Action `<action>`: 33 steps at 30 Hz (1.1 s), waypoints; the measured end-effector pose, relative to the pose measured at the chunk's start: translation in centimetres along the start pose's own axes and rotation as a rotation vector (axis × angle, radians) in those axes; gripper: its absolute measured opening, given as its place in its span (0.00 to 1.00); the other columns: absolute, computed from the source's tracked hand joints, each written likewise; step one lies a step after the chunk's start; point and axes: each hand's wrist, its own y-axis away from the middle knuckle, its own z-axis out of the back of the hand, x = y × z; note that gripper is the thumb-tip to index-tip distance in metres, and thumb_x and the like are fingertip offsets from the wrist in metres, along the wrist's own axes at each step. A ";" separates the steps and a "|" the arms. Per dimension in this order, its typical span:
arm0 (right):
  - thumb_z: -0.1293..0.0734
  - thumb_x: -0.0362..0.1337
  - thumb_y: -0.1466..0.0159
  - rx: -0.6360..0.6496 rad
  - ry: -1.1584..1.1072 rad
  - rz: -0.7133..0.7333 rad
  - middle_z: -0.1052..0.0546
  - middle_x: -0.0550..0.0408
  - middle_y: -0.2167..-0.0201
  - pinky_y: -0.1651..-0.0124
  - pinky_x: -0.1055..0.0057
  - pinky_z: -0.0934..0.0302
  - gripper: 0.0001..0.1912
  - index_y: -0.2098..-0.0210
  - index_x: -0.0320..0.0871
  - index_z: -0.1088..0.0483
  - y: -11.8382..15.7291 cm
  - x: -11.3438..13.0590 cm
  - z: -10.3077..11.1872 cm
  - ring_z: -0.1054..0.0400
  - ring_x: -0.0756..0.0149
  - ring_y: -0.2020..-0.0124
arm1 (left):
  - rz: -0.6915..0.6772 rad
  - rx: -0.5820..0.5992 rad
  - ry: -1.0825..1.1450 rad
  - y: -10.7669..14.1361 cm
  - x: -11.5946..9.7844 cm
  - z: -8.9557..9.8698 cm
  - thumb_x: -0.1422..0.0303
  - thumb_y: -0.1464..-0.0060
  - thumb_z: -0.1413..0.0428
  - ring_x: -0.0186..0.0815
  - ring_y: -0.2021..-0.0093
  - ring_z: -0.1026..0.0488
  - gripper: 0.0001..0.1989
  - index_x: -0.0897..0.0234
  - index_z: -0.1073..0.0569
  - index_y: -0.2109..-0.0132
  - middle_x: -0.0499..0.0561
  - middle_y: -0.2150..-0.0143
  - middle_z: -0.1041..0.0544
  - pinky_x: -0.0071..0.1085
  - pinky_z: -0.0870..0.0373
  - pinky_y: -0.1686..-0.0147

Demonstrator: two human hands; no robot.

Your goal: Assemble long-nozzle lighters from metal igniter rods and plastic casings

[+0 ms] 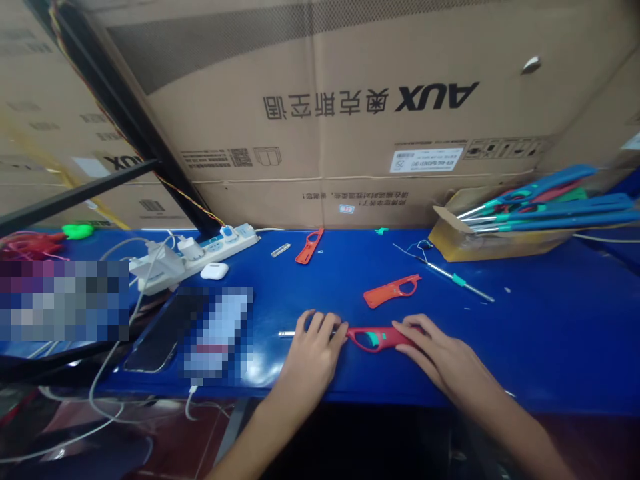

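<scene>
A red long-necked lighter (pixel 390 336) with a green trigger lies across the blue table near its front edge, its metal tube pointing left. My left hand (pixel 319 343) is closed over the tube, just left of the trigger loop. The right end of the red handle is gripped by my right hand (pixel 433 347), thumb and fingers around it. Just beyond the lighter lies an orange-red handle shell (pixel 389 292). Another such shell (pixel 309 248) is farther back. To the right rests a thin metal rod with a green piece (pixel 459 281) and wires.
An open carton (pixel 505 245) holding several blue lighters stands at the back right. On the left are a white power strip (pixel 220 252), a white earphone case (pixel 215 271), phones (pixel 163 333) and cables. Large cardboard boxes (pixel 350 53) stand behind the table (pixel 310 293).
</scene>
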 end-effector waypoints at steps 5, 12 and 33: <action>0.45 0.40 0.26 -0.045 0.114 0.047 0.25 0.46 0.46 0.72 0.70 0.29 0.21 0.40 0.42 0.32 0.4 0.4 0.0 0.22 0.64 0.67 | -0.017 -0.023 -0.023 -0.5 -0.1 -0.6 0.73 0.31 0.50 0.41 0.55 0.27 0.09 0.65 0.25 0.51 0.53 0.56 0.24 0.48 0.36 0.44; 0.43 0.38 0.25 -0.196 0.423 0.179 0.19 0.50 0.58 0.78 0.73 0.45 0.15 0.47 0.41 0.29 0.0 0.7 0.5 0.24 0.67 0.68 | -0.080 -0.094 -0.119 -0.5 -0.1 0.6 0.75 0.31 0.52 0.42 0.52 0.28 0.12 0.69 0.28 0.46 0.56 0.51 0.24 0.51 0.42 0.37; 0.50 0.35 0.23 -0.327 0.405 0.444 0.25 0.57 0.75 0.71 0.68 0.46 0.18 0.54 0.39 0.30 -0.9 2.2 1.6 0.31 0.68 0.78 | -0.334 -0.162 -0.024 -1.3 1.0 1.6 0.75 0.29 0.51 0.35 0.56 0.27 0.09 0.66 0.27 0.49 0.48 0.61 0.21 0.46 0.42 0.38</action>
